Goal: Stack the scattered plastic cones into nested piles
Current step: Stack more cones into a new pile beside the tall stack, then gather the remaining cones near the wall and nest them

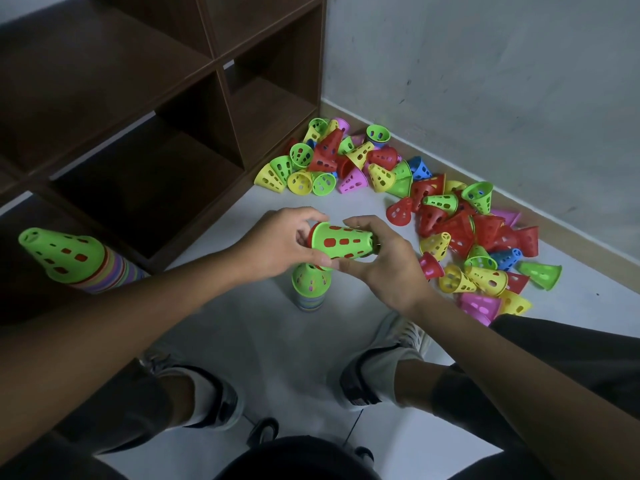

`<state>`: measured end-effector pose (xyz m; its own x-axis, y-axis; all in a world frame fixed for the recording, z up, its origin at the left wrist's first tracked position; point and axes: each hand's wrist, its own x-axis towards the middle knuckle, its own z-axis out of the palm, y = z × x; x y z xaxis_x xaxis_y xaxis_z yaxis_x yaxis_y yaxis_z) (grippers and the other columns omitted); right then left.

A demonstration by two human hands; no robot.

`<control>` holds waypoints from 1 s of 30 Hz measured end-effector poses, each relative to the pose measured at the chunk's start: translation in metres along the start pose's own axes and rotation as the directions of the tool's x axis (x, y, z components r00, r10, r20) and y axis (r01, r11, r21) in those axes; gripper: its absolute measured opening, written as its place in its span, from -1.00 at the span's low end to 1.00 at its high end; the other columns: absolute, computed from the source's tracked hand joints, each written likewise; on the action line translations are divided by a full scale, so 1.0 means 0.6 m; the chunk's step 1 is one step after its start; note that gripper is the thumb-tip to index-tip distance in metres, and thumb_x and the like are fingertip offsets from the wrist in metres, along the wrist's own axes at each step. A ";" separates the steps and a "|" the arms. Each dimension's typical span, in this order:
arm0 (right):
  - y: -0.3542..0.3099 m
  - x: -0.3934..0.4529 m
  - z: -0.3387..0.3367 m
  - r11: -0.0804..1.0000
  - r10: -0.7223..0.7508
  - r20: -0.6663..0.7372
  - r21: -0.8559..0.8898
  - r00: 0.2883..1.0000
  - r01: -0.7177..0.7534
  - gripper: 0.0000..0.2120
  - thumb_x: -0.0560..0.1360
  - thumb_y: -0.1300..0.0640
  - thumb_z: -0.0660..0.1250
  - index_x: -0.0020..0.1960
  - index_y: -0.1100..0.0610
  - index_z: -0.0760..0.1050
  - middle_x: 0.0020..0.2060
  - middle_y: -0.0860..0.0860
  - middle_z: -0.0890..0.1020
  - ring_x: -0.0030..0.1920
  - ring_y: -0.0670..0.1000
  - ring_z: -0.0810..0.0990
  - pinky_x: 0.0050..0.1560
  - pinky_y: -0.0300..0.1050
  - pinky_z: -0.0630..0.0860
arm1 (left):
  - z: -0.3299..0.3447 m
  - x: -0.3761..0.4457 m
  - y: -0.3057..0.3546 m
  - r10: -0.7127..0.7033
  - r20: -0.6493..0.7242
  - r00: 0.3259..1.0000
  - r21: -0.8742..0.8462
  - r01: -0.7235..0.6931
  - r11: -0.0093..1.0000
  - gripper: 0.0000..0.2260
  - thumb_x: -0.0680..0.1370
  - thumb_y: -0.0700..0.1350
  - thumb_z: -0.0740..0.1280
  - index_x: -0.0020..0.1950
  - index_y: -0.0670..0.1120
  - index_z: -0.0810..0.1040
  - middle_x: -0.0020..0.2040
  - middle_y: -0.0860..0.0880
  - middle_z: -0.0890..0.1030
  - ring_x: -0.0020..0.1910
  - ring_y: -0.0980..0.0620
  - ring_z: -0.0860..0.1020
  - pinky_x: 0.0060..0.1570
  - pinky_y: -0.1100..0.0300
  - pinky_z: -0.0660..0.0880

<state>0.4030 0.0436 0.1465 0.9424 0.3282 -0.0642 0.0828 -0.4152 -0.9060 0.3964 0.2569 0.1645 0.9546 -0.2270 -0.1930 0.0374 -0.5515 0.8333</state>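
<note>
Both hands hold a green cone (343, 241) lying sideways, with a red cone nested inside it showing through the holes. My left hand (277, 244) grips its wide rim; my right hand (381, 258) pinches its narrow tip. Directly below stands a short nested pile (310, 285) on the floor, green cone on top. A taller nested pile (74, 261), also topped green, stands at the left. Several loose cones (460, 230) in red, yellow, green, pink and blue lie scattered along the wall at the right and in a heap (332, 161) by the shelf corner.
A dark wooden cube shelf (166, 109) fills the upper left, its base beside the tall pile. A grey wall (485, 81) runs along the right. My two shoes (377, 362) stand on the pale floor below the hands.
</note>
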 end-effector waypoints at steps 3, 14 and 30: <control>0.006 0.000 0.006 0.996 -0.033 0.007 -0.089 0.999 0.034 -0.45 0.35 0.09 0.63 0.26 -0.05 0.49 -0.01 -0.04 0.66 -0.02 -0.03 0.62 0.04 -0.22 0.57 | -0.001 0.000 -0.018 0.011 0.027 1.000 0.109 -0.014 0.994 -0.39 0.34 0.02 0.63 0.33 0.02 0.50 -0.18 0.07 0.68 -0.20 0.16 0.64 -0.25 0.23 0.54; 0.041 0.011 0.065 0.896 -0.066 0.253 -0.411 0.965 0.168 -0.54 0.52 0.21 0.43 0.38 0.14 0.42 0.00 0.18 0.59 0.10 0.17 0.50 0.08 0.00 0.43 | 0.045 -0.003 -0.116 -0.051 0.130 0.990 0.354 0.002 0.935 -0.49 0.46 0.06 0.53 0.28 0.02 0.35 -0.37 0.08 0.50 -0.41 0.15 0.49 -0.42 0.20 0.30; 0.116 0.053 -0.040 0.836 0.039 0.278 -0.535 0.960 0.121 -0.36 0.48 -0.04 0.49 0.49 0.00 0.35 0.33 0.02 0.50 0.28 0.04 0.47 0.29 0.00 0.45 | 0.001 0.026 -0.087 0.155 0.048 0.987 0.440 -0.160 0.883 -0.53 0.46 0.43 0.25 0.17 0.13 0.50 -0.31 0.06 0.51 -0.33 0.08 0.51 -0.33 0.07 0.47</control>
<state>0.4464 0.0044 0.0915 0.8176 0.5346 -0.2137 0.3565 -0.7615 -0.5413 0.4092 0.2818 0.1177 0.9336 -0.3478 -0.0861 -0.2500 -0.8044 0.5389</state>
